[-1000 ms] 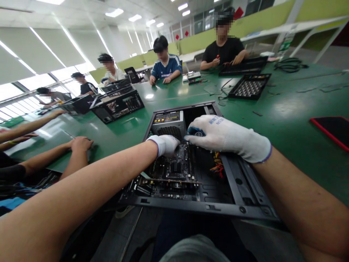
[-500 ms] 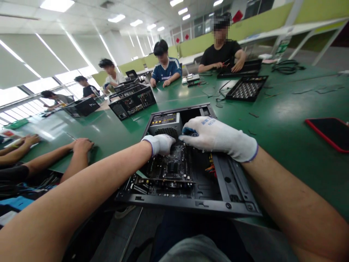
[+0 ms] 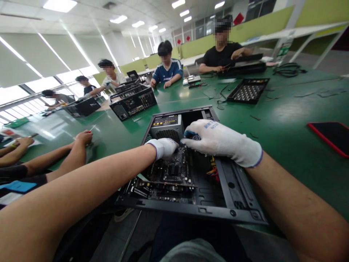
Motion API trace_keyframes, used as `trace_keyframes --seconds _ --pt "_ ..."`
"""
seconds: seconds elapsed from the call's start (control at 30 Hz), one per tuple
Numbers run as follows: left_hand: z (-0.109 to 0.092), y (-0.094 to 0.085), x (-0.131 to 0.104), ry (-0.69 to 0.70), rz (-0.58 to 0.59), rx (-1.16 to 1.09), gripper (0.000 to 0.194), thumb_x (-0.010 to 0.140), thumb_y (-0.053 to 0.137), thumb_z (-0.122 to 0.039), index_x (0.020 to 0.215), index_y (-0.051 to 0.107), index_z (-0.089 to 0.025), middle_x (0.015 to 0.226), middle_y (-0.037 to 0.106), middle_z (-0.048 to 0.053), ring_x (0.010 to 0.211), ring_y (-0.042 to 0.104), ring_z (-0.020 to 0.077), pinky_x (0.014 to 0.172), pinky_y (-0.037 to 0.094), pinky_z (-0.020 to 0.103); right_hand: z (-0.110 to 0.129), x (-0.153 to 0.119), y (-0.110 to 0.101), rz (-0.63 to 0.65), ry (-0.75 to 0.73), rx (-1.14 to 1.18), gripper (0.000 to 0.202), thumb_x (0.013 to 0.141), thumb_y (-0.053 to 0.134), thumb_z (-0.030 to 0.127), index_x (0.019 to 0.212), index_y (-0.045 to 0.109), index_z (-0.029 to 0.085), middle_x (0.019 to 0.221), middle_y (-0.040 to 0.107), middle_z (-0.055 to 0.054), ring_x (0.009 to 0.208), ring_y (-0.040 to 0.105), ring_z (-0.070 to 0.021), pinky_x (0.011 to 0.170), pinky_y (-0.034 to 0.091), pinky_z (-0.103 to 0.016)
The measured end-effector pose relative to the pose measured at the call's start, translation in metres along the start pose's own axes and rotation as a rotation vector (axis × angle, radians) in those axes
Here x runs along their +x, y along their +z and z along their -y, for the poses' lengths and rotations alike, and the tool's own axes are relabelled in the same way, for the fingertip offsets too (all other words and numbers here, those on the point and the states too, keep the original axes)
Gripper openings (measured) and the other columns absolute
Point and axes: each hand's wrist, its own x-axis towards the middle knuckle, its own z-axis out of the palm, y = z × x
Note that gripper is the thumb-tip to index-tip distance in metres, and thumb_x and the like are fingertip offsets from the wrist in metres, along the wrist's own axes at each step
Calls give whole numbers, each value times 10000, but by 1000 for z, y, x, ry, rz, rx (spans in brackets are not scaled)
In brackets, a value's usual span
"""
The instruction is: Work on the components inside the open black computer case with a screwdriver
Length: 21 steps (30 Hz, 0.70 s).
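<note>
Motherboard (image 3: 174, 169) lies in an open computer case (image 3: 185, 209), wearer's side of both gloved hands, an expansion card (image 3: 169, 184) running crosswise. The left hand (image 3: 167, 147), nearer, bunches its fingers over the board's far end, its hold hidden; just right, the right hand (image 3: 215, 140) curls around what looks like a round-ended handle (image 3: 196, 138).

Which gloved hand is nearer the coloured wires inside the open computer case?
Right. The right hand is just beyond the coloured wires; the left hand is farther off, leftward, by the far end of the motherboard.
</note>
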Motion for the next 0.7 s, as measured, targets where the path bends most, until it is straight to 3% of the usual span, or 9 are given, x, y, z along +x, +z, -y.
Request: trace_keyframes --seconds 0.27,0.43,0.6,0.7 --pt "-9 -7 7 23 88 99 512 704 860 -292 1181 745 -147 1207 766 137 1152 708 315 1044 535 362 -3 1 4 -18 10 -27 391 997 575 513 1034 729 155 1042 741 -102 956 661 -238 845 454 -326" --pt "-8 -11 6 32 104 86 566 650 887 -361 1166 760 -165 1154 786 133 1070 741 335 951 583 364 -7 0 8 -48 13 -23 416 998 584 516 1117 730 145 1073 732 -112 984 662 -250 865 464 -340" --pt "-6 -14 -4 12 14 8 724 688 840 -474 1321 670 -165 1229 764 141 1103 734 333 930 591 367 -6 0 7 -89 23 24 375 993 584 512 1056 736 174 1011 731 -85 938 660 -237 845 483 -349" --pt "-10 -18 -16 17 -75 -41 639 806 724 -469 1337 646 -120 1268 738 188 1145 721 348 943 586 397 -4 -3 3 -159 57 95 353 1000 559 505 1026 723 193 1012 730 -75 941 662 -230 862 507 -355"
